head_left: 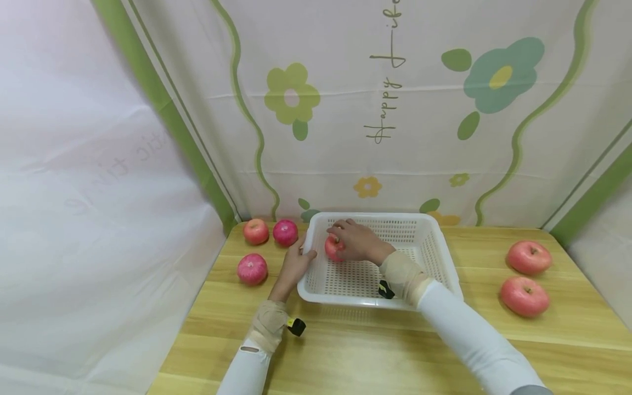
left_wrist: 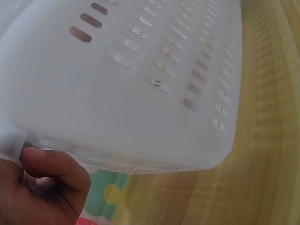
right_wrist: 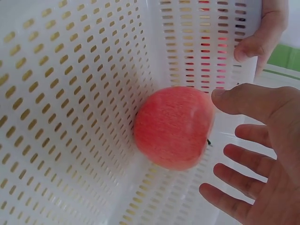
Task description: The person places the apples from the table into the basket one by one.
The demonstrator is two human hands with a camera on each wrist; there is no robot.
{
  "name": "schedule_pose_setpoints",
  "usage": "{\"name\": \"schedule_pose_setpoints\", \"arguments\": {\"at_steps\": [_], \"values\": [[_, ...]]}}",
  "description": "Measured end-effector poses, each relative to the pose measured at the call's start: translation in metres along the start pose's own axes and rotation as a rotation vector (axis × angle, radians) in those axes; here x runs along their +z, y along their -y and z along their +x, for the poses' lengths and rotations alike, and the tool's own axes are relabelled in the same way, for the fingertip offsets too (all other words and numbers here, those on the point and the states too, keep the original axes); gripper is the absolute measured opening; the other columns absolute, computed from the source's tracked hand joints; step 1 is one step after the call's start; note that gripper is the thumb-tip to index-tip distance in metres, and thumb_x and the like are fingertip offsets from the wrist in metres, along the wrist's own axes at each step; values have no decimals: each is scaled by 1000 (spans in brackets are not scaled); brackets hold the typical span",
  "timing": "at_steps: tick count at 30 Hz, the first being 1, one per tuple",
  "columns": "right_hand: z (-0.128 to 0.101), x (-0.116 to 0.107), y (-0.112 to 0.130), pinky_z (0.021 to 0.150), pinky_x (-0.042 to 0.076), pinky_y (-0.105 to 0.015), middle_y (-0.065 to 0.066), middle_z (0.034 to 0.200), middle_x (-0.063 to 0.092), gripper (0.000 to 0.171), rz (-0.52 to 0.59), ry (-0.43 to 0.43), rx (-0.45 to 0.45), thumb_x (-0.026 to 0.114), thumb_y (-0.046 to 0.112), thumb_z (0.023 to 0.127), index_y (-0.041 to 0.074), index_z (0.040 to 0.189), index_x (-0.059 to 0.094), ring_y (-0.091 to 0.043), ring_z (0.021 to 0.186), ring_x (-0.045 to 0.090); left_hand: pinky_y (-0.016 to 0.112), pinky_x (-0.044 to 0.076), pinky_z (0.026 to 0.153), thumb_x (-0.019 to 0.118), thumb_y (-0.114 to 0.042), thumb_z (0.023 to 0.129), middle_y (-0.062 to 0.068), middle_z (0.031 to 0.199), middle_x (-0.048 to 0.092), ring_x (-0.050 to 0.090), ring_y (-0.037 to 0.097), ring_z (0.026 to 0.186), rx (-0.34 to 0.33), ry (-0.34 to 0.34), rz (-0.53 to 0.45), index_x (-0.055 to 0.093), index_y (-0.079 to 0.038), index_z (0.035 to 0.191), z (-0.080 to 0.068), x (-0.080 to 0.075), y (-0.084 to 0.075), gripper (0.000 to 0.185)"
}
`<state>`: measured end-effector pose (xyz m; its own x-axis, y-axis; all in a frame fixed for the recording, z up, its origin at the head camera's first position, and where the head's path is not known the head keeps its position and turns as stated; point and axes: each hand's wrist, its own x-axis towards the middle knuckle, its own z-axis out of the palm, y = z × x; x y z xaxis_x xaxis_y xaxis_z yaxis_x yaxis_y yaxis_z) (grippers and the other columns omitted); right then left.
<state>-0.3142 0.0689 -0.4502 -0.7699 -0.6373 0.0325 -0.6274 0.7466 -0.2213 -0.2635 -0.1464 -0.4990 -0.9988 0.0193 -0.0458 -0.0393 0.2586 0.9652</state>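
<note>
Left grip [head_left: 295, 266] grasps the rim of white basket [left_wrist: 93, 103]. Right grip [head_left: 360, 242] released, fingers extended; red apple [right_wrist: 173, 129] lies inside the basket, just beside that grip's thumb; contact unclear.

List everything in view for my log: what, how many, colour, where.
Basket: 1, white, far middle of the table
Basket apple: 1, red, inside the basket, left end
Right apples: 2, pinkish red, on the table right of the basket
Left apple: 1, pinkish red, far left corner
Pink fruits: 2, deep pink, left of the basket; kind unclear
Table: 1, wood-toned, below everything
Cloth: pieces uncounted, white with printed flowers, behind and left
Black pieces: 2, black, one per wrist
Wraps: 2, beige, on the wrists
Sleeves: 2, white, on the forearms
Left hand: 1, gripping the basket's left rim
Right hand: 1, at the basket apple
</note>
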Motion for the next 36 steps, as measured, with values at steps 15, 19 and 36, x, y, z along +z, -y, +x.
{"name": "schedule_pose_setpoints", "arguments": {"at_steps": [15, 19, 36], "values": [[-11, -14, 0, 106, 57, -52, -10, 143, 66, 50, -30, -49, 10, 76, 28, 95, 12, 141, 68, -34, 133, 61, 50, 67, 82, 58, -11, 101, 35, 130, 68, 74, 46, 110, 20, -3, -15, 36, -12, 167, 0, 0, 2, 70], [-17, -18, -2, 104, 57, -55, -12, 139, 69, 48, -36, -76, -1, 76, 26, 94, 10, 139, 69, -36, 130, 63, 50, 67, 81, 58, -11, 101, 35, 128, 69, 75, 47, 109, 15, 0, -17, 35, -11, 167, 0, 0, 2, 69], [-34, -38, -17, 75, 61, -44, -6, 110, 76, 28, -70, -165, -5, 78, 19, 92, 9, 118, 75, -25, 95, 70, 48, 67, 82, 58, -13, 102, 33, 131, 68, 73, 49, 114, -8, 12, -35, 32, -10, 168, 1, -1, 3, 71]]}}
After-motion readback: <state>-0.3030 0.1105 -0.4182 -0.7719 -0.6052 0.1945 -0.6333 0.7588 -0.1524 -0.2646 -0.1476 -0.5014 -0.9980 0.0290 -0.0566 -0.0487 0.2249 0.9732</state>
